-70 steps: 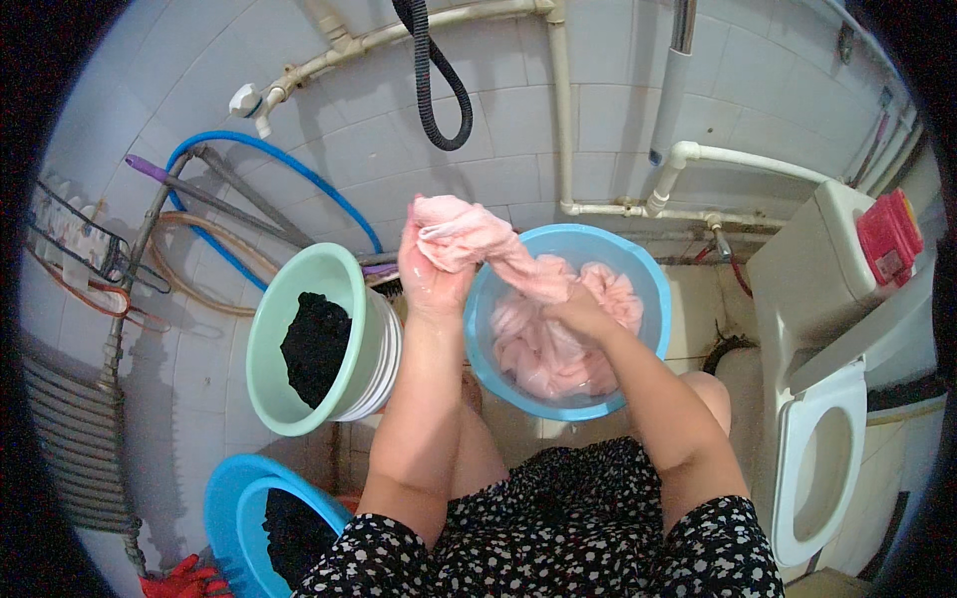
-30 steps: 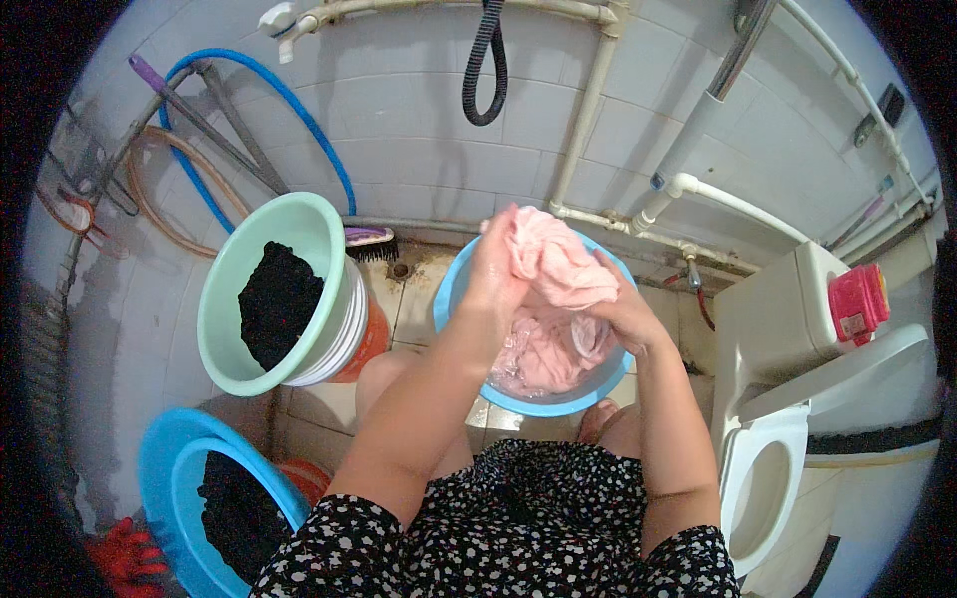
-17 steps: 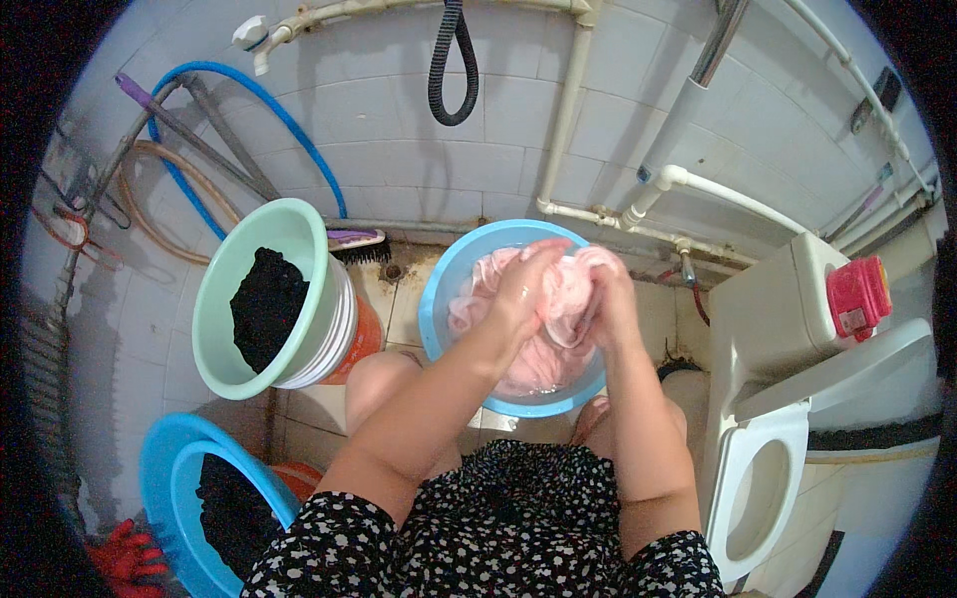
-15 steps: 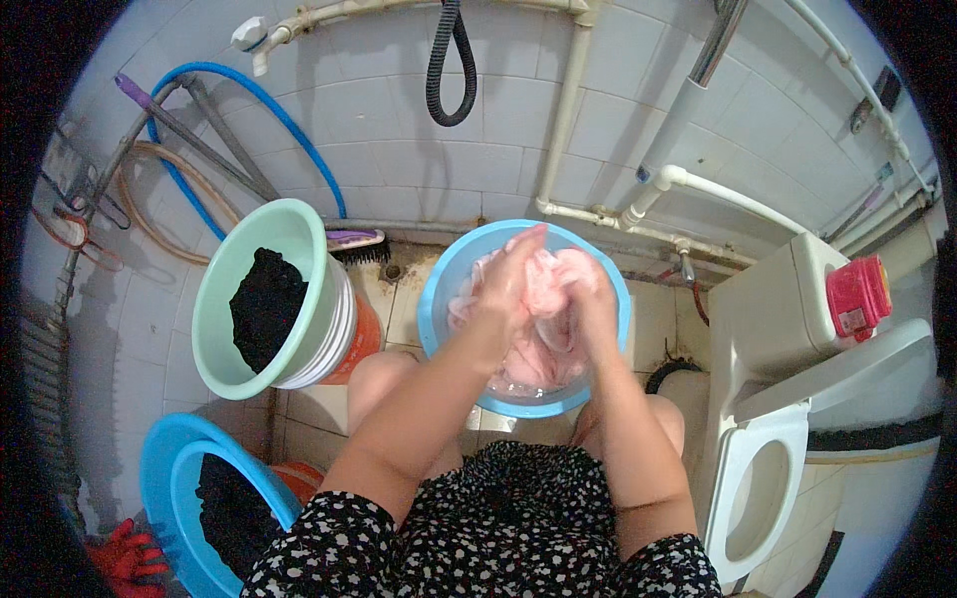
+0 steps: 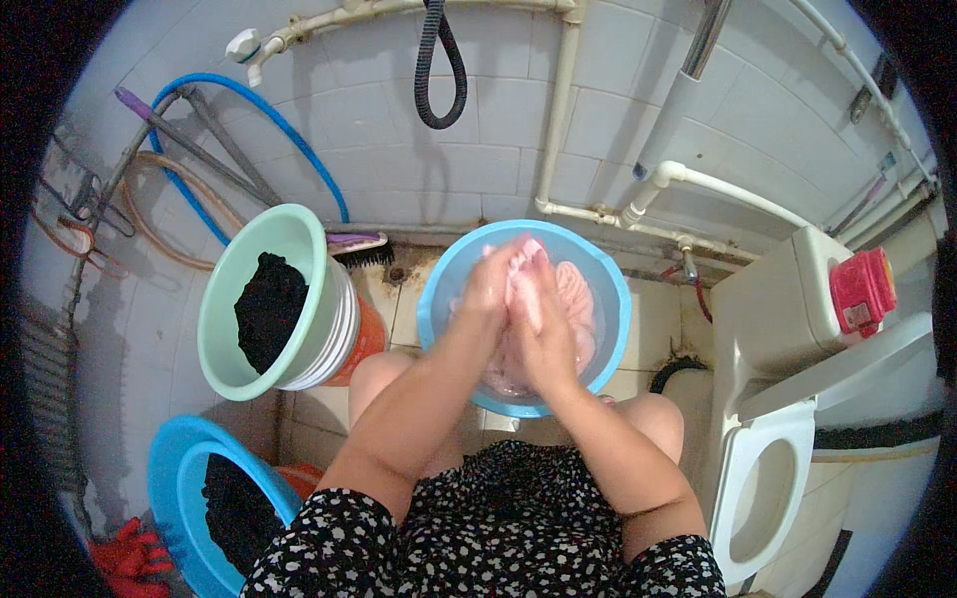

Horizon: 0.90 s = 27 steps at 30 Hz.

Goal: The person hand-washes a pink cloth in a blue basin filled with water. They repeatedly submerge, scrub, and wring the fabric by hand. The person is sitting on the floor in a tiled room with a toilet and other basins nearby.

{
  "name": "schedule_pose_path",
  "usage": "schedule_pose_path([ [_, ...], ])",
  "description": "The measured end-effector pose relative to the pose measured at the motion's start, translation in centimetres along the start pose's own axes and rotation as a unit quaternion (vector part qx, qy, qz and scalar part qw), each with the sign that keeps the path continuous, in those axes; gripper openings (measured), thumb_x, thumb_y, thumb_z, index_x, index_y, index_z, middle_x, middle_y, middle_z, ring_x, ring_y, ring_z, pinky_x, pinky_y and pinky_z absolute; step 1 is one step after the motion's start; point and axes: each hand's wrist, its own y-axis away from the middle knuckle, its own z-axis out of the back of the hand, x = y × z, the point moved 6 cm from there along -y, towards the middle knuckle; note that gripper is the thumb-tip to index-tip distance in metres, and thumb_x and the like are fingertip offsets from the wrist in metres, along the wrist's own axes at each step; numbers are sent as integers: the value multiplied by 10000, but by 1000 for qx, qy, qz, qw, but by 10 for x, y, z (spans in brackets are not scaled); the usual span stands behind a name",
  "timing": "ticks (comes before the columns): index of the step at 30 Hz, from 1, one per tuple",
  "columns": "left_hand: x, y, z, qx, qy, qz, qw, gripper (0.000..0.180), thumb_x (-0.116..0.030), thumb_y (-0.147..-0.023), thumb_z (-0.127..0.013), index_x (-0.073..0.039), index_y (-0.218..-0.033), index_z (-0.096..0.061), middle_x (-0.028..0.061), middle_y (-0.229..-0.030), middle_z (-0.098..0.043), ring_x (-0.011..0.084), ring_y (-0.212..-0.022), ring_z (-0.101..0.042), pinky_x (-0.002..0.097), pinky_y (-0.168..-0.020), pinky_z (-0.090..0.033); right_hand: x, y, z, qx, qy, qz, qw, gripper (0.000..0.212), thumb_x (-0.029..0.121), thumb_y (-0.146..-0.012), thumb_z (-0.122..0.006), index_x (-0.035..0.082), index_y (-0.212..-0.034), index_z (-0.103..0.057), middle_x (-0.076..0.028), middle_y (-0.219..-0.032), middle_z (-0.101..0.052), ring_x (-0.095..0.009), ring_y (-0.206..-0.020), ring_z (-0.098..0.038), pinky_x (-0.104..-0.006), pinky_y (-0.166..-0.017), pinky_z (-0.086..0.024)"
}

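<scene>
A light blue basin stands on the floor between my knees, with wet pink cloth and some water in it. Over its middle, my left hand and my right hand press together, closed around a bunched part of the pink cloth. Folds of the cloth spread out to the right of my hands. My fingers partly cover the gripped part.
On the left, a pale green basin and a blue basin hold dark cloth. A purple-backed brush lies by the wall. Red gloves are at the lower left. The toilet stands at the right, below wall pipes.
My right hand has moved left against my left hand, bringing the gripped cloth together. More loose pink cloth now shows at the basin's right. The view has shifted slightly.
</scene>
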Motion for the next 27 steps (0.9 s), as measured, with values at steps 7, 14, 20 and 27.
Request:
schedule_pose_path([
  [7, 38, 7, -7, -10, 10, -16, 1000, 263, -158, -892, -491, -8, -1094, -565, 130, -1028, -614, 210, -914, -614, 344, -824, -499, -67, -32, 16, -26, -96, -146, 984, 474, 269, -938, -414, 26, -1342, -368, -190, -1374, -368, -296, -1292, -326, -362, -1062, -244],
  [14, -19, 22, -20, 31, 57, -14, 998, 270, -161, -880, -513, -21, -1107, -558, 138, -1043, -614, 261, -963, -601, 412, -861, -491, -93, -26, 19, 98, -522, -415, 739, 618, 389, -917, -482, 63, -1394, -262, -120, -1352, -401, -231, -1211, -424, -369, -977, -391],
  [20, -51, 20, -12, 78, 101, -77, 989, 295, -225, -879, -525, -23, -1090, -563, 154, -1023, -614, 258, -953, -596, 404, -840, -498, -60, -5, 6, 306, -540, -324, 714, 718, 490, -878, -493, 71, -1406, -245, -119, -1410, -328, -237, -1279, -349, -383, -1046, -301],
  [27, -60, 36, -33, 121, -10, -108, 987, 324, -303, -882, -531, -31, -1054, -565, 107, -822, -636, 213, -739, -628, 328, -662, -538, -43, -11, -12, 339, -154, -136, 918, 706, 360, -707, -687, 16, -1272, -440, -165, -1267, -488, -270, -1155, -476, -327, -990, -349],
])
